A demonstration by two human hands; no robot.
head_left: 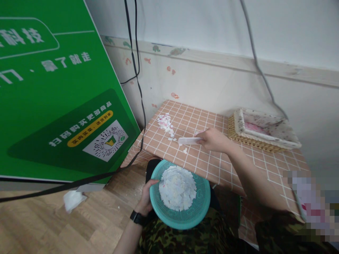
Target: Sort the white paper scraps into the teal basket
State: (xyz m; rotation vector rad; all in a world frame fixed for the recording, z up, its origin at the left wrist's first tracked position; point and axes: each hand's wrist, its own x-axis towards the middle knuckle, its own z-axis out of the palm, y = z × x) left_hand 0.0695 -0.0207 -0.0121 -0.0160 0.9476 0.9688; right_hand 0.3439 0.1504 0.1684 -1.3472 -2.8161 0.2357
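Observation:
My left hand [148, 194], at the end of a wrist with a dark watch, grips the left rim of a green plastic colander [203, 201]. White paper-like scraps [178, 188] are heaped in the colander, which sits over my lap below the table's edge. Above the tabletop, my right hand [215, 139] is closed around one end of a flat white strip [189, 141]; its exact kind is unclear. Near the strip's free end lie a few loose white bits [185, 150]. Farther left is a small pile of white and pink scraps [165, 121].
A brown checked cloth covers the table [201, 118] against the wall. A lined wicker basket [233, 130] with something pink inside stands at the right. A green printed cabinet [66, 77] is on the left, with a black cable [143, 106] hanging before it. White plastic [73, 200] lies on the floor.

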